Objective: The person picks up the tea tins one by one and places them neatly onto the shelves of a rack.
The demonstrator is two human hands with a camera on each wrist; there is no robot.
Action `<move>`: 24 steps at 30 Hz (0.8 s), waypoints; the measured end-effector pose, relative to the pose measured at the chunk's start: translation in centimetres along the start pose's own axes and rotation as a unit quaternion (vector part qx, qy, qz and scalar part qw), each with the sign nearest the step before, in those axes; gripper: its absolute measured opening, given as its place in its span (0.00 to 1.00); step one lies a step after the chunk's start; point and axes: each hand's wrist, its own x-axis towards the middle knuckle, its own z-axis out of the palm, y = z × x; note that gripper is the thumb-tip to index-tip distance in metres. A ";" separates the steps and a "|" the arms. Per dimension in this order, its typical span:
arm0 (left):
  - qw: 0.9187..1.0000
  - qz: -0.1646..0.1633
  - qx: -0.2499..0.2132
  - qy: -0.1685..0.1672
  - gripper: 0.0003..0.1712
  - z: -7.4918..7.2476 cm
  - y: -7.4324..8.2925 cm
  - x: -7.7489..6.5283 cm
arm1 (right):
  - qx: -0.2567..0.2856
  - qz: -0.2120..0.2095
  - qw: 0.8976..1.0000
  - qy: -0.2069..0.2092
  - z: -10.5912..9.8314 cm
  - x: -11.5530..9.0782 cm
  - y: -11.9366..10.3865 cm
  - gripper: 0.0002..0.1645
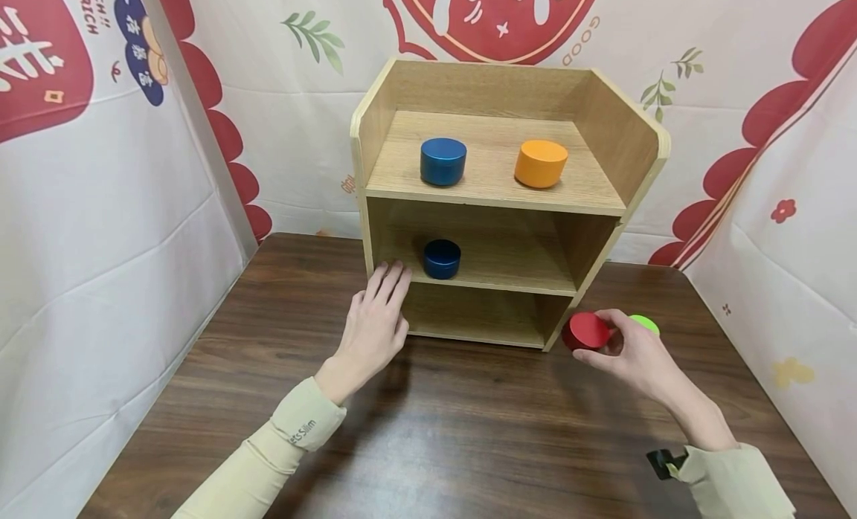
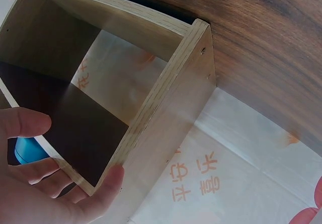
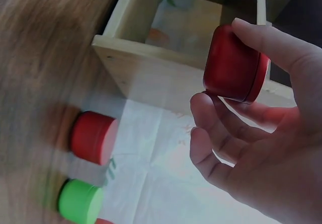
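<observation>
My right hand pinches a round red tin between thumb and fingertips, beside the lower right side of a wooden shelf unit. A second red tin and a green tin stand on the table near that side. My left hand grips the shelf unit's left front corner at the middle board, with a finger along the outer side. Close to its fingertips, a dark blue tin sits on the middle board. The top board bears a blue tin and an orange tin.
The shelf unit stands towards the back of a dark wooden table. White printed cloth hangs behind it and along both sides. A small black object shows at my right cuff.
</observation>
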 end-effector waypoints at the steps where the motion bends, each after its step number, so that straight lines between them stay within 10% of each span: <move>1: 1.000 0.000 0.000 0.001 0.41 0.0 0.0 0.0 | 0.000 -0.002 1.000 -0.001 -0.1 0.0 -0.3 0.38; 24: 1.000 0.001 0.000 -0.001 0.41 0.0 -0.1 0.0 | 0.016 -0.059 0.998 0.002 -0.7 2.9 -6.2 0.34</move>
